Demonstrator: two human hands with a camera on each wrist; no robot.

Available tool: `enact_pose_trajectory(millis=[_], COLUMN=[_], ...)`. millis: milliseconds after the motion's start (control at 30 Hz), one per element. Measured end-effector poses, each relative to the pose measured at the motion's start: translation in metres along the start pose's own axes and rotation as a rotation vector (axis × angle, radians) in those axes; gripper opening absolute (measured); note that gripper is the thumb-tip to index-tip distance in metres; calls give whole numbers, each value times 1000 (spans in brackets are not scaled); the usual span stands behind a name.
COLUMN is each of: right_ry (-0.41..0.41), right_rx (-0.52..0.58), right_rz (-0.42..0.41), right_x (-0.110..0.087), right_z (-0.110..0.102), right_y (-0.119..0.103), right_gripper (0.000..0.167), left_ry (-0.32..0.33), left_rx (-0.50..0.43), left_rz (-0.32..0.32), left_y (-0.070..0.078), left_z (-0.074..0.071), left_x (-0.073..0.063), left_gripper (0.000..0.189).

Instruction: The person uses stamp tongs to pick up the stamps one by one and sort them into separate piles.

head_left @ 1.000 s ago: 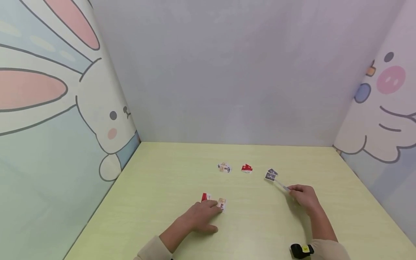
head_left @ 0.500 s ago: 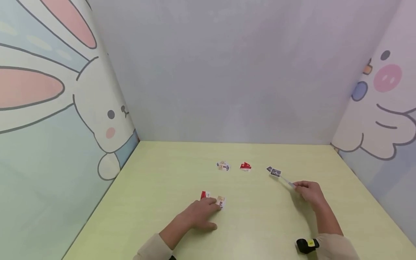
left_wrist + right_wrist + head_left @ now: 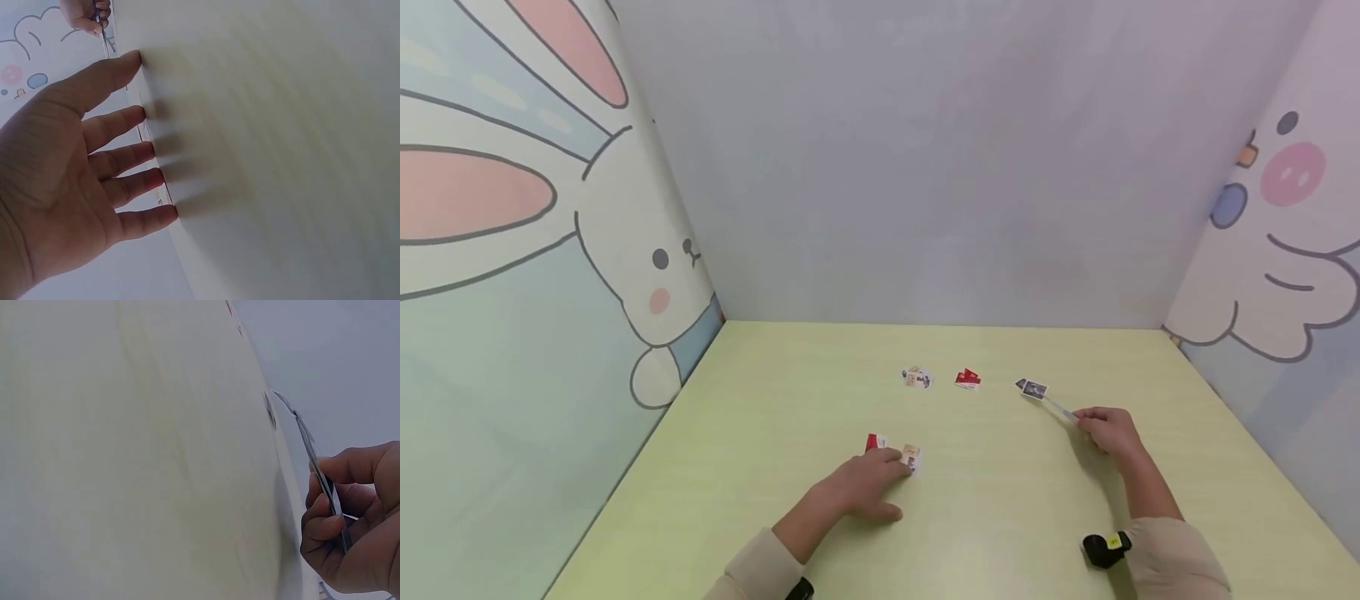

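My right hand [image 3: 1108, 429] pinches slim metal tweezers [image 3: 312, 447] between thumb and fingers. In the head view the tips of the tweezers reach a small dark picture card [image 3: 1033, 389], which partly covers another dark card [image 3: 1020, 384]. Whether the tips grip the card cannot be told. My left hand [image 3: 69, 169] is spread, its fingertips down at the table. In the head view that left hand [image 3: 861, 485] lies over a red-and-white card [image 3: 872, 442] and touches a beige-and-white card [image 3: 912, 457], hiding part of both.
Farther back on the pale yellow table [image 3: 790, 375] lie a small pile of beige-and-white cards [image 3: 917, 378] and a pile of red-and-white cards [image 3: 967, 379]. A grey wall [image 3: 925, 167] stands behind. Side walls carry cartoon animals. A black wrist device [image 3: 1105, 550] sits at the right sleeve.
The upper dark card has shifted right and away over the other one, uncovering that card's left end. My right hand moved slightly right with the tweezers. My left hand stayed in place.
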State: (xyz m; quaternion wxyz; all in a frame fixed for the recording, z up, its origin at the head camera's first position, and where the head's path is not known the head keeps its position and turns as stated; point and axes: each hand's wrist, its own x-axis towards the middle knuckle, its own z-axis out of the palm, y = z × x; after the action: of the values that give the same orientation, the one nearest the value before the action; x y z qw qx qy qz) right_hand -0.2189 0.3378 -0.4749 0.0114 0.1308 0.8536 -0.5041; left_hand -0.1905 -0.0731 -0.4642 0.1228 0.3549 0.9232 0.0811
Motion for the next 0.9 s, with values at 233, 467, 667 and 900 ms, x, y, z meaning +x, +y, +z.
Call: enact_pose_trajectory(millis=[233, 467, 667, 900], right_ry=[14, 28, 16, 27], right_rx=[8, -39, -61, -141], right_rz=[32, 40, 23, 38], right_x=[7, 11, 12, 2], right_z=[0, 2, 3, -3], right_y=[3, -2, -2, -3], right_gripper=[35, 33, 31, 34], left_ry=[-5, 7, 7, 12], left_rx=[-4, 1, -10, -44], left_rz=[8, 15, 12, 12], left_y=[-1, -4, -4, 0], left_z=[0, 0, 0, 0], left_x=[3, 3, 3, 1], left_gripper=[53, 54, 53, 52])
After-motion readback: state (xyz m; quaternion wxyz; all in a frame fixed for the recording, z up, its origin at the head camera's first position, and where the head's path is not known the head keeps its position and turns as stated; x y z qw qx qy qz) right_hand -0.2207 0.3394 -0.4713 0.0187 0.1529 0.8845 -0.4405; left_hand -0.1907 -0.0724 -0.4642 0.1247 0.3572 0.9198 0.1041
